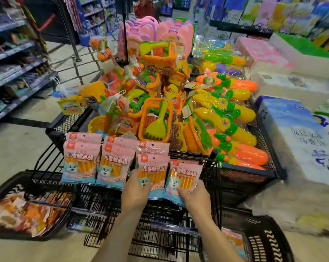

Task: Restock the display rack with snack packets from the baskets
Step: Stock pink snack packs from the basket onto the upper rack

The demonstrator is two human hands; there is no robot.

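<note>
While both hands work at the top front edge of the display rack [160,233], the left hand [136,188] grips the lower edge of the third packet [153,167] in the hanging row, thumb on its front. The right hand [195,195] holds the fourth packet [182,176] by its lower part, fingers curled over the front. That fourth packet sits lower than the others and tilted, near the rack's right end, just beside a black upright post [210,157]. More pink packets [80,161] hang toward the left end, side by side.

Open floor [18,148] lies off the rack's left side, up to the store shelves [14,76]. On the right, stacked cartons [292,133] close that side.

At the rack's left corner stands the left basket [10,179], filled with orange and red snack packs [33,214]. At the right corner the right basket [269,241] holds at least one loose packet [233,241].

Behind the rack's top edge a black mesh bin [69,121] is heaped with netted sand toys [156,120] and yellow and orange water guns [222,120], the nearest just beyond the hanging packets.
</note>
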